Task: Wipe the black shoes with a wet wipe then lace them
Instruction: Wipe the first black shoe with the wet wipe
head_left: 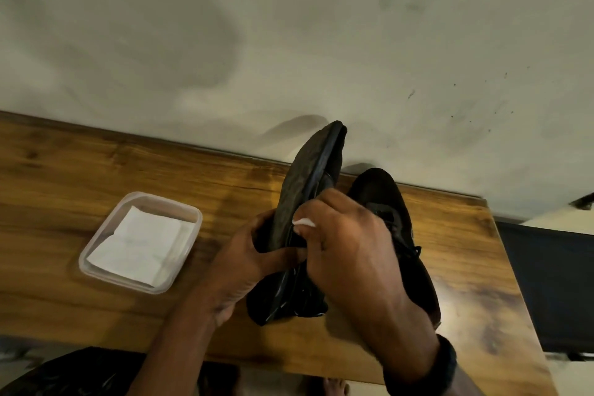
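While my left hand [254, 254] clamps the black fabric shoe [302, 183] at mid-sole, tipped on edge above the wooden table [96, 170] near its far edge, my right hand [347, 244] pinches a small white wet wipe [303, 222] against its side; looks light, upper soft, so grip the stiffer sole.

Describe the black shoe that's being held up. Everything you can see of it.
The held shoe is black, turned on its side over the wooden table, its textured sole facing left, toe pointing up and away. The left hand grips its middle from the sole side; the right hand presses a white wet wipe against its side by the sole's edge.
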